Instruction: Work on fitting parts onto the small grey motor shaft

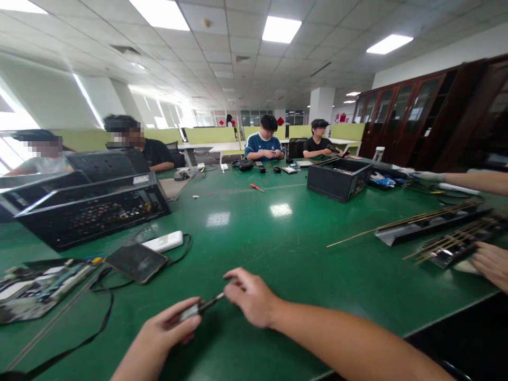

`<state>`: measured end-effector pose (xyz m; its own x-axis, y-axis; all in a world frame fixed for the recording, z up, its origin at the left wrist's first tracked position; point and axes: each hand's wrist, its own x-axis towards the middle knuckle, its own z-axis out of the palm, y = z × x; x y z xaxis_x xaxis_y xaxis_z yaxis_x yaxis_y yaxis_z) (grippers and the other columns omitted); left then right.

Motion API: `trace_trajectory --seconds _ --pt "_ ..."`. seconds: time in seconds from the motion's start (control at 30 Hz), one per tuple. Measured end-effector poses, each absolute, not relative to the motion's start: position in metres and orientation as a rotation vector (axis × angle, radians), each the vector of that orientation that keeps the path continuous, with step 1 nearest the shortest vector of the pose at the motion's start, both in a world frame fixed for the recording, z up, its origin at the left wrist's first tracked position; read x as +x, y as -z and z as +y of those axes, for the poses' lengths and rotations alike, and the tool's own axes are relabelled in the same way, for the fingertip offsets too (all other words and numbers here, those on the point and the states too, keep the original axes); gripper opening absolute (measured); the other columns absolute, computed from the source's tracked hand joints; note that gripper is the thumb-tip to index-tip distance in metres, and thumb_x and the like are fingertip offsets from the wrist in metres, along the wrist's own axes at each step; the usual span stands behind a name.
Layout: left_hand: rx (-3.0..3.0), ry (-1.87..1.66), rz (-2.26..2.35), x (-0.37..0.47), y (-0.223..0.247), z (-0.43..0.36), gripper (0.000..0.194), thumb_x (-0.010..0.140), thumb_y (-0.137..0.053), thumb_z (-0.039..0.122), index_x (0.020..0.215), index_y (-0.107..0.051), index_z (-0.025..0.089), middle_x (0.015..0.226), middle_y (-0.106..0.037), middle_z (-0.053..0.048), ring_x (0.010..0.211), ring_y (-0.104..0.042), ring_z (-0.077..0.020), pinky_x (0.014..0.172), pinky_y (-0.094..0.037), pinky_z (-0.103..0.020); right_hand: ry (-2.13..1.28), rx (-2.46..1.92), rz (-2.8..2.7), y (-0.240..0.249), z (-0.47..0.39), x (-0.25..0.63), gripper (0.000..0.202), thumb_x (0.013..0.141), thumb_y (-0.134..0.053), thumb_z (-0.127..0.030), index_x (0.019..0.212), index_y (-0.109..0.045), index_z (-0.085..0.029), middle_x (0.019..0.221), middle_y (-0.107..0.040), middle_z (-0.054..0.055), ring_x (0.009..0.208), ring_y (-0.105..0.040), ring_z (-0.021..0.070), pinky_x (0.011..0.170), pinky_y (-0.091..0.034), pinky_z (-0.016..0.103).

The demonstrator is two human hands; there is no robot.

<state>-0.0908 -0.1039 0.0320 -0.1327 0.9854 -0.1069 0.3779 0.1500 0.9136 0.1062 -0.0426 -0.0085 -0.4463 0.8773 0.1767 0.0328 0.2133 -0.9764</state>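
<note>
Low in the view, my left hand [174, 325] is closed around the light-coloured handle of a slim tool [206, 305], which looks like a screwdriver. Its dark shaft points up and to the right. My right hand [250, 296] is at the far end of the shaft, with its thumb and fingers pinched around or against the tip. Whether anything small sits between those fingertips is too blurred to tell. Both hands are just above the green table [278, 254].
At left are an open black computer case [95, 222], a circuit board [43, 286], a dark flat device [137, 262], a white power strip [164, 242] and cables. An orange screwdriver [256, 187] and another case [337, 180] lie further back. A person's hand [492, 264] touches metal parts at right.
</note>
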Motion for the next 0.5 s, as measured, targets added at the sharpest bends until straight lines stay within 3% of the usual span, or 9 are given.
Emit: trace_trajectory --seconds 0.1,0.17,0.33,0.5 --pt "1.374 -0.954 1.382 -0.04 -0.026 -0.065 0.056 0.055 -0.083 0.041 0.103 -0.07 0.014 0.088 -0.073 -0.007 0.078 -0.066 -0.0235 0.071 -0.051 -0.03 -1.33 -0.797 -1.55 0.021 -0.023 0.176 0.043 0.085 -0.054 -0.046 0.118 -0.049 -0.019 0.08 -0.057 0.002 0.064 -0.056 0.0139 0.056 -0.044 0.025" --pt "1.407 -0.989 1.283 -0.012 -0.019 -0.043 0.052 0.055 -0.083 0.035 0.1 -0.072 0.014 0.093 -0.073 -0.009 0.084 -0.066 -0.0247 0.078 -0.052 -0.031 -1.429 -0.773 -1.55 0.024 -0.013 0.207 0.051 0.081 -0.059 -0.045 0.122 -0.045 -0.018 0.082 -0.057 0.003 0.064 -0.057 0.0141 0.051 -0.042 0.023" --pt "1.454 -1.004 1.241 0.003 0.002 -0.025 0.05 0.057 -0.082 0.032 0.102 -0.071 0.015 0.093 -0.074 -0.008 0.084 -0.068 -0.0244 0.08 -0.053 -0.033 -1.327 -0.866 -1.712 0.026 -0.001 0.217 0.062 0.066 -0.076 -0.028 0.122 -0.05 -0.018 0.094 -0.063 0.005 0.073 -0.059 0.0134 0.063 -0.046 0.024" --pt "1.535 -0.948 1.255 -0.003 0.01 -0.027 0.048 0.061 -0.08 0.033 0.104 -0.071 0.015 0.095 -0.074 -0.008 0.086 -0.067 -0.0259 0.081 -0.053 -0.035 -1.195 -0.976 -1.835 0.031 -0.001 0.202 0.043 0.068 -0.071 -0.021 0.109 -0.062 -0.017 0.089 -0.069 0.005 0.072 -0.063 0.0149 0.065 -0.049 0.025"
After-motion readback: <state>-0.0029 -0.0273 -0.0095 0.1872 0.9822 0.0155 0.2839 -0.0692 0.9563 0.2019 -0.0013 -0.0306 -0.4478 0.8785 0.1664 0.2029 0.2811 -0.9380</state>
